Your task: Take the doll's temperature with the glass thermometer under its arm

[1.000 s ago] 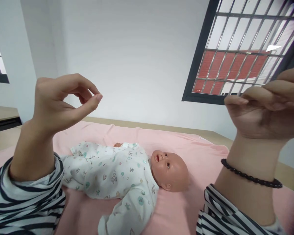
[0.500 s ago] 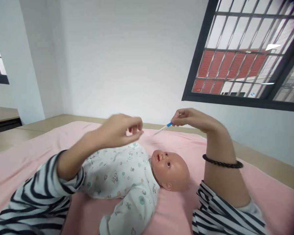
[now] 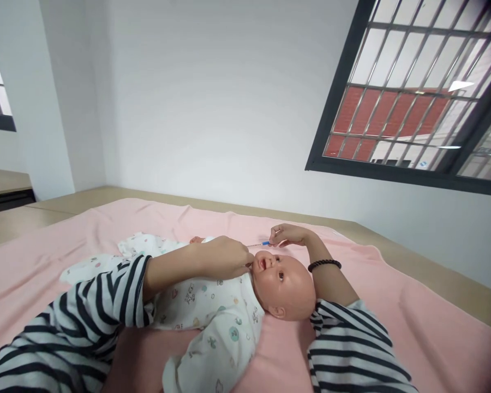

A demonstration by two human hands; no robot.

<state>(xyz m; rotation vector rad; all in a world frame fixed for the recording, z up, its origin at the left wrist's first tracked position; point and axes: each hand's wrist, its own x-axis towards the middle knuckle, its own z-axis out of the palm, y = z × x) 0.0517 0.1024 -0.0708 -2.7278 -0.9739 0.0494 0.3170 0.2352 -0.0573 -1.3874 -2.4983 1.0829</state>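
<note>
A baby doll (image 3: pixel 290 286) lies on its back, its head toward the right, in a white patterned onesie (image 3: pixel 204 305). My left hand (image 3: pixel 223 256) is over the doll's upper chest, its fingers closed at the neckline beside the chin. What these fingertips grip is hidden. Just beyond the doll's face, my right hand (image 3: pixel 288 234) pinches the blue end of a thin glass thermometer (image 3: pixel 265 243). The clear stem points left, toward the far side of the doll's neck, and its tip is hidden behind my left hand.
A pink sheet (image 3: pixel 393 322) with soft folds covers most of the wooden table (image 3: pixel 77 202). Behind the table is a white wall (image 3: pixel 208 109), with a barred window (image 3: pixel 393 109) at the upper right. Another tabletop (image 3: pixel 4 180) stands at the far left.
My left hand has come down to the doll's neckline and its fingers have closed. My right hand has lowered the thermometer and moved it slightly left, to beside the doll's face.
</note>
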